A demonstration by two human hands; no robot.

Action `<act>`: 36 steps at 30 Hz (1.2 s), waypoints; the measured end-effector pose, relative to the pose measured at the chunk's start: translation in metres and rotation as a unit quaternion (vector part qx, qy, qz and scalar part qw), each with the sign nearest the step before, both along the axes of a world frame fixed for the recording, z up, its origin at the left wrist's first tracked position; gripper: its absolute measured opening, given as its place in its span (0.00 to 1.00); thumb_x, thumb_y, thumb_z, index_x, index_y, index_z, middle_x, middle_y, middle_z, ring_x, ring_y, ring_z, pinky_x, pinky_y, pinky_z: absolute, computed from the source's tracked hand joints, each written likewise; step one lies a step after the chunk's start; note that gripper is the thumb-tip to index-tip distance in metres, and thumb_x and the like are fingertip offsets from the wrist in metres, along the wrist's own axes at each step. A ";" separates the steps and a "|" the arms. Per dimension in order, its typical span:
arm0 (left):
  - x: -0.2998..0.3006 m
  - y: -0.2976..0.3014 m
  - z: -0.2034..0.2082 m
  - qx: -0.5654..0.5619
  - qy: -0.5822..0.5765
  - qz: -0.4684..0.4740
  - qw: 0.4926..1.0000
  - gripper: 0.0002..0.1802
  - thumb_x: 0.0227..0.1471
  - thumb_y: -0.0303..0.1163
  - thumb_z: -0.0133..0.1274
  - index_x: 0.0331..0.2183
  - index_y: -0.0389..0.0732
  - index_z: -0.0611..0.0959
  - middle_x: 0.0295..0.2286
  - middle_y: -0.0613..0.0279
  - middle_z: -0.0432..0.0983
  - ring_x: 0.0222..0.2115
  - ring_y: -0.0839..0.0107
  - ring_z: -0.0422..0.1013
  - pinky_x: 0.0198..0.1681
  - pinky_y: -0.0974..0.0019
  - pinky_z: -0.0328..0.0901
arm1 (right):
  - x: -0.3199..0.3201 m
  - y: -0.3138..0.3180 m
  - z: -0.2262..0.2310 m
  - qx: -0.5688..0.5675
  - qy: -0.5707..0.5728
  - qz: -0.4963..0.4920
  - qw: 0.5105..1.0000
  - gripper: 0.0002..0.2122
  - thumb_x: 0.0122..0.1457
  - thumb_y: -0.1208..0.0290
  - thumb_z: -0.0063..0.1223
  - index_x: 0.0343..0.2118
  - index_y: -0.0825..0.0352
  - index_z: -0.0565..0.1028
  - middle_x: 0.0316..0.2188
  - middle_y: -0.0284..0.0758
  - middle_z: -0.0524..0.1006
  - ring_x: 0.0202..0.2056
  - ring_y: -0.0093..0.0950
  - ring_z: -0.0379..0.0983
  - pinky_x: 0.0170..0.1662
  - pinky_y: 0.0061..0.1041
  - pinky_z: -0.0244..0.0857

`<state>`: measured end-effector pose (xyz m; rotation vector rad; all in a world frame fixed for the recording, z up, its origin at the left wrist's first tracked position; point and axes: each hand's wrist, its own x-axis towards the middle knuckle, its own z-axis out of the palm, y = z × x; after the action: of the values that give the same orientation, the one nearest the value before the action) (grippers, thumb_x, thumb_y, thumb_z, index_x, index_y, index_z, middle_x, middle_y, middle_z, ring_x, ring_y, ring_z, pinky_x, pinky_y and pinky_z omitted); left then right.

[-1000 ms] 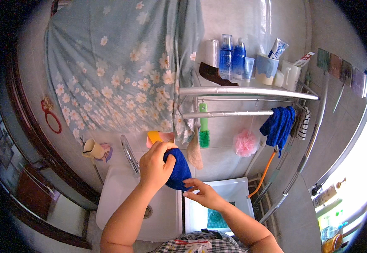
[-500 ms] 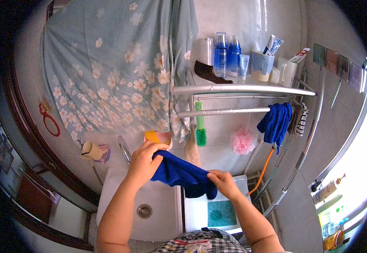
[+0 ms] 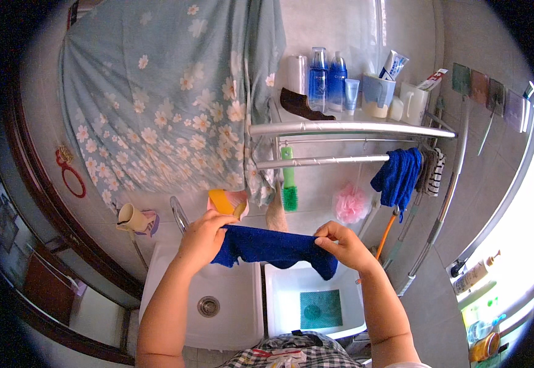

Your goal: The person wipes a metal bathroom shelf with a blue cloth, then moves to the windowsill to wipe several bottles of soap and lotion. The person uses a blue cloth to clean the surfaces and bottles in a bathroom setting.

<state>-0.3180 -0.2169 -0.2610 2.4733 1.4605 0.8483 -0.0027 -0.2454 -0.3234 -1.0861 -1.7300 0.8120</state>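
Observation:
A dark blue cloth (image 3: 273, 246) is stretched between my two hands, its upper edge nearly straight and its lower part hanging in loose folds. My left hand (image 3: 203, 238) is closed on one end, just in front of the faucet (image 3: 179, 213). Pinching the other end with thumb and fingers is my right hand (image 3: 344, 244), above the far side of a white basin (image 3: 279, 328). The cloth hangs over the gap between the white sink (image 3: 167, 300) and this basin. The fingertips of both hands are partly hidden behind the cloth.
A metal rack (image 3: 353, 127) carries bottles, a comb (image 3: 304, 105) and cups. From it hang a green brush (image 3: 289, 184) and a blue towel (image 3: 399, 178). A pink bath puff (image 3: 351, 203) is against the wall. A flowered curtain (image 3: 156, 110) covers the left side.
My right hand has moved right and slightly up, pulling the cloth wider and flatter along its top edge. My left hand has barely moved. More of the basin shows.

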 end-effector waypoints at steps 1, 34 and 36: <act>0.000 0.001 0.002 0.003 0.006 0.017 1.000 0.14 0.48 0.25 0.49 0.39 0.43 0.80 0.35 0.56 0.74 0.37 0.55 0.71 0.42 0.61 0.65 | 0.003 0.004 -0.009 0.004 0.039 0.019 0.999 0.06 0.57 0.71 0.52 0.32 0.69 0.72 0.25 0.37 0.73 0.30 0.23 0.69 0.35 0.24 0.64; 0.058 0.009 -0.075 -0.438 -0.415 0.023 0.797 0.14 0.60 0.41 0.40 0.40 0.41 0.70 0.28 0.63 0.72 0.27 0.74 0.70 0.31 0.68 0.66 | -0.063 -0.013 -0.002 -0.020 -0.095 -0.115 0.989 0.15 0.59 0.60 0.46 0.37 0.69 0.73 0.23 0.48 0.75 0.26 0.40 0.74 0.32 0.33 0.66; 0.061 0.012 -0.091 -0.428 -0.460 0.023 0.778 0.13 0.60 0.42 0.38 0.41 0.44 0.69 0.30 0.65 0.71 0.24 0.72 0.70 0.28 0.67 0.67 | -0.083 -0.025 -0.009 0.033 -0.175 -0.120 0.977 0.15 0.57 0.57 0.48 0.35 0.66 0.74 0.20 0.50 0.74 0.26 0.48 0.73 0.28 0.40 0.66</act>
<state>-0.2574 -0.2047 -0.3520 1.0733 1.1117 0.8991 -0.0859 -0.2702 -0.3324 -1.4254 -1.8480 0.4272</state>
